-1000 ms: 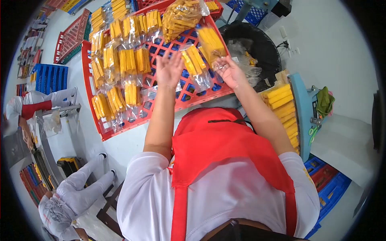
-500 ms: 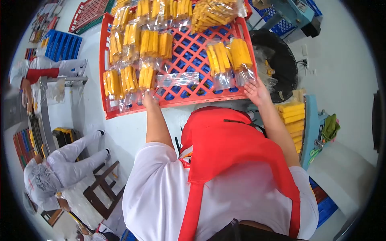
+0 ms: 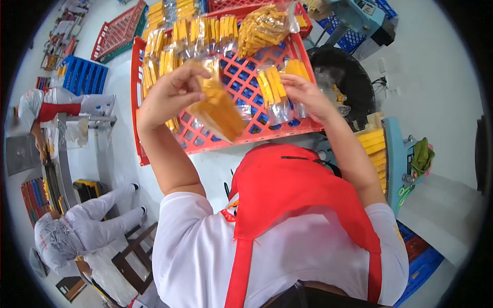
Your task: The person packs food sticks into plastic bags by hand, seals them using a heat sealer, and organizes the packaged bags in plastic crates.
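My left hand is closed on the top of a clear bag of yellow sticks, which hangs tilted and motion-blurred above the red crate. At the crate's right side my right hand has its fingers stretched over a bag of yellow sticks; its fingertips come close to a neighbouring bag. Whether they press on either one is hard to see. Several more such bags stand in rows at the crate's far and left sides. A larger bag of loose yellow pieces lies at the far right.
A black bin with plastic inside stands right of the crate. Yellow sticks are stacked beside a blue-green machine. At left are blue crates and two co-workers, one bending in a red apron, another in white.
My left hand has risen from the crate's near left edge and now holds a bag up over it. My right hand has moved up and left onto the bags.
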A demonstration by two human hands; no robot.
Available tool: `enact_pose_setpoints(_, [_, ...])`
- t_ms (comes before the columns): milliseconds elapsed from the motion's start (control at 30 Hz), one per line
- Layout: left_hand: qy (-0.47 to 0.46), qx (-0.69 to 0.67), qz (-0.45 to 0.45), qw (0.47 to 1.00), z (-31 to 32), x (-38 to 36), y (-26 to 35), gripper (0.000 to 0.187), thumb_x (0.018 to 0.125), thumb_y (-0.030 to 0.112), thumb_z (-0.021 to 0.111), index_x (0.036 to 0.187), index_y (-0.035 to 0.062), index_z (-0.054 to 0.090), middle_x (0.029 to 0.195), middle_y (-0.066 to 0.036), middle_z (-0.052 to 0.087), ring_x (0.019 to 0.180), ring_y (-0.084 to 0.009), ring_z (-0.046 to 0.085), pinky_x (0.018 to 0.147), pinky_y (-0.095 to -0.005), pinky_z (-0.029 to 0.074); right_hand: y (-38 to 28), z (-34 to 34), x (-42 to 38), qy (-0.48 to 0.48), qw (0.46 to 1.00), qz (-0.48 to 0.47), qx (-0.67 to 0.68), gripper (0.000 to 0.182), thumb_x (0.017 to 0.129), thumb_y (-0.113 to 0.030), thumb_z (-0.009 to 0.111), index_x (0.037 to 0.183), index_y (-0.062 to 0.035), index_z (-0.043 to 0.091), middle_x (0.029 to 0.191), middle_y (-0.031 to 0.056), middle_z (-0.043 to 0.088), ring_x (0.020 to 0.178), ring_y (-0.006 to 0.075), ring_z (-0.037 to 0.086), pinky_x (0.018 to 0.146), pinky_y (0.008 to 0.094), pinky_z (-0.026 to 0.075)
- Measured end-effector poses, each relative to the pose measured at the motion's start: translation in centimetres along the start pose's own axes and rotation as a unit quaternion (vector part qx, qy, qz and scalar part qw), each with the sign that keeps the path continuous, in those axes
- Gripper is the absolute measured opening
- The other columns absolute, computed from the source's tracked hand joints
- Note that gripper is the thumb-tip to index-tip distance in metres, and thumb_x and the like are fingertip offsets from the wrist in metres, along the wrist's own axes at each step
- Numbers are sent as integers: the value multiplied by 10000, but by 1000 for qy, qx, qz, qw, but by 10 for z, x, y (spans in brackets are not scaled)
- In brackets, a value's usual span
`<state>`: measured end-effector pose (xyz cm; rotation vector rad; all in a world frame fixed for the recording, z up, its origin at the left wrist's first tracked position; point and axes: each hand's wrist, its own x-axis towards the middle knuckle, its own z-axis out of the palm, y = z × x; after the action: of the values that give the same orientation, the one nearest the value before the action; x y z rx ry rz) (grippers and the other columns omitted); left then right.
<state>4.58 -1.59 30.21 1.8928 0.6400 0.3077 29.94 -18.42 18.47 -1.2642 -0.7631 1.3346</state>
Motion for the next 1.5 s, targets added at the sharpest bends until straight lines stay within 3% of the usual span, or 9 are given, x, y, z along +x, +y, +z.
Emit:
enact_pose_setpoints(67, [-88,-21,71,993,6,19,33,282,707,-43,584,977,10,519,709,16,505,608,-47,472,549,-179,388,-5,5,1,-52,997,-55,-5,513,762,-218,604,1200,-42,400,1059,89,523,949,205,527,844,307,404])
enact_pose_setpoints(133, [-45,6,173,984,19,48,58,303,721,-46,574,1012,-2,502,703,32,489,653,-49,484,591,-173,398,-5,2,-10,-320,913,53,245,706,713,-328,633,1273,-53,300,1207,104,433,1098,220,439,915,368,352])
enact_pose_setpoints(300, [24,-106,259,960,68,92,78,436,739,36,605,1141,19,437,923,-48,531,794,-71,491,677,-205,421,-35,5,-45,-283,887,-34,363,702,710,-330,623,1274,-64,298,1219,104,430,1126,233,420,940,384,330])
enact_pose_setpoints(367, [231,-177,262,920,101,88,84,652,738,61,603,1281,37,245,1176,-135,385,983,-174,449,781,-266,421,-46,4,-49,-197,904,-68,372,683,701,-201,662,1264,-53,305,1226,96,418,1125,219,418,930,361,348])
enact_pose_setpoints(600, [73,-272,189,941,179,88,71,968,675,47,623,1315,49,-103,1221,-168,309,1062,-231,422,868,-321,382,-70,-2,-60,72,965,-243,-70,771,718,-119,638,1333,-95,173,1215,77,397,1055,150,436,883,275,359])
enact_pose_setpoints(733, [29,-341,195,919,185,91,80,962,669,25,616,1319,58,-93,1193,-150,352,1049,-230,444,863,-323,391,-65,-12,-74,89,954,-274,-82,732,747,-106,605,1335,-99,168,1186,86,414,1021,152,454,873,285,372])
enact_pose_setpoints(900, [-81,-482,164,857,199,104,79,900,686,-19,576,1330,84,-44,1195,-133,384,1056,-214,445,861,-332,401,-54,-16,-95,54,938,-233,249,654,801,-93,539,1333,-101,157,1111,85,456,990,163,483,834,292,413])
enact_pose_setpoints(1233, [-169,-470,133,856,225,107,85,507,853,155,467,1296,70,233,1222,-67,392,1090,-151,412,880,-272,357,-63,-12,-107,304,886,-349,31,657,779,-16,557,1297,8,154,1129,107,466,1021,143,473,852,272,395])
enact_pose_setpoints(1500, [-174,-558,142,799,212,97,81,532,835,52,456,1304,61,205,1219,-89,400,1106,-157,408,919,-299,335,-74,-21,-107,220,890,-331,224,408,915,-198,327,1261,13,282,1173,98,447,1070,149,444,906,275,349])
